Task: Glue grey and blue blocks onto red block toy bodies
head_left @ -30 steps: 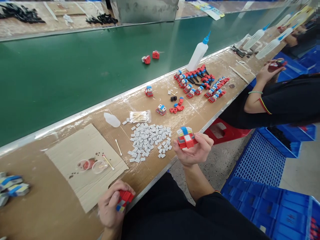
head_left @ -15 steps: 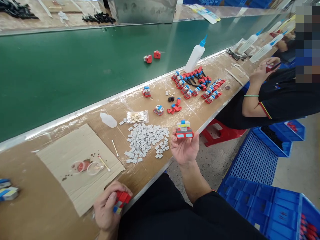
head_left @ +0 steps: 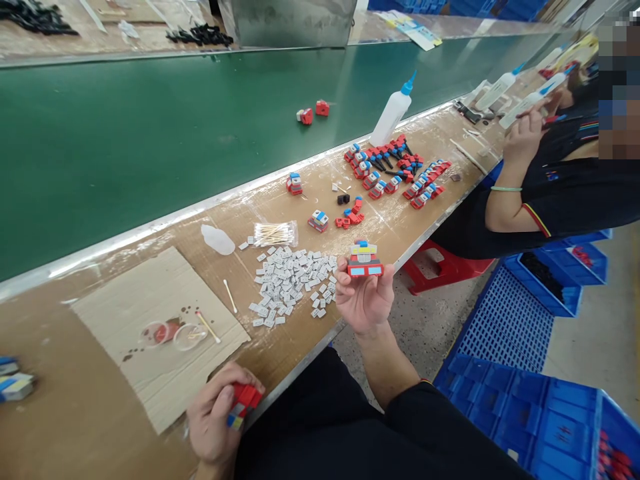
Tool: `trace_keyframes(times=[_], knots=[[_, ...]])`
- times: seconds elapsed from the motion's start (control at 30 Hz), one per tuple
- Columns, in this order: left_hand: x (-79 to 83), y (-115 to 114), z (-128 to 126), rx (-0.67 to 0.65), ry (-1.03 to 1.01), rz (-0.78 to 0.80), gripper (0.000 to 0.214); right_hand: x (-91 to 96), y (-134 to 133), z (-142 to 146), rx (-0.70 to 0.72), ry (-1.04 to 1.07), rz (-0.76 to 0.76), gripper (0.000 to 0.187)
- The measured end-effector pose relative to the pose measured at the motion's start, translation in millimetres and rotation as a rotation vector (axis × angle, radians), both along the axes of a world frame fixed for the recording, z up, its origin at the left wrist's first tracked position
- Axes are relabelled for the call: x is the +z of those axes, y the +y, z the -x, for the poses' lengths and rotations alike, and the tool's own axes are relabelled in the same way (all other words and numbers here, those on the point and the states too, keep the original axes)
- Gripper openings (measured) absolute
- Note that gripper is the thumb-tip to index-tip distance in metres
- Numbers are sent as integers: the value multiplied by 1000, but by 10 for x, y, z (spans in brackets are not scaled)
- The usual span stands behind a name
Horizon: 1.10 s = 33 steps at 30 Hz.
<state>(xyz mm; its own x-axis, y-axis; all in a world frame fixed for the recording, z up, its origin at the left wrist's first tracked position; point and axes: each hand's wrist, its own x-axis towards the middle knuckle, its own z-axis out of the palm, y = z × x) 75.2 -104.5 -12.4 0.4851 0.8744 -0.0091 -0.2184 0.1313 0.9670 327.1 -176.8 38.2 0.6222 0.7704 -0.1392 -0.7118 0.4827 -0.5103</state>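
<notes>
My right hand (head_left: 367, 303) is closed on a red and grey toy car body (head_left: 365, 260), raised past the table's front edge. Two light-blue rectangles mark its front, with yellow and a blue block on top. Down at the near edge, my left hand (head_left: 215, 417) grips a red toy block piece (head_left: 245, 400) with grey, blue and yellow parts, partly hidden by the fingers. Between the hands lies a pile of small grey tiles (head_left: 290, 283). Beside it are a bag of cotton swabs (head_left: 275, 234) and a loose cotton swab (head_left: 230, 297).
A cardboard sheet (head_left: 120, 300) carries two small clear cups with red liquid. Toy car assemblies (head_left: 373, 180) stand near a white squeeze bottle (head_left: 393, 113). Behind runs a green conveyor belt (head_left: 150, 133). A co-worker's hand (head_left: 523, 140) is at right, above blue crates (head_left: 565, 420).
My right hand has shifted slightly left with the toy car body. Two red pieces on the belt have moved right. The co-worker's hand has risen. My left hand stays nearly still.
</notes>
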Motion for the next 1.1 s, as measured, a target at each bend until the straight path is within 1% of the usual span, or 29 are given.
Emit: trace_keyframes(times=[0.1,0.23,0.33,0.43,0.53,0.6,0.67,0.77,0.87,1.0,1.1], knots=[[-23,-1,21,7,6,-1,33,-3,-8,1,3,2,6,77],[-33,1,44,1,9,0,33,47,-2,11,-3,15,-13,80],[-7,6,31,-7,19,-12,35,101,6,29,-17,0,-5,78],[27,8,1,5,28,-20,37,135,4,54,-40,-59,50,75],[51,6,-21,25,29,-11,37,142,-5,73,-53,-93,96,76],[56,3,-27,25,23,-5,36,136,-15,76,-58,-93,97,75],[54,-1,-24,26,12,-9,35,121,-29,66,-59,-104,86,70],[43,-6,-10,22,2,-17,34,83,-63,39,-22,-121,54,61],[42,-9,3,19,7,-8,34,42,-101,21,33,-87,-25,57],[72,-8,-9,17,11,1,35,11,-142,31,46,-36,-148,49],[72,-6,-15,22,25,-11,38,0,-161,43,69,-16,-193,48]])
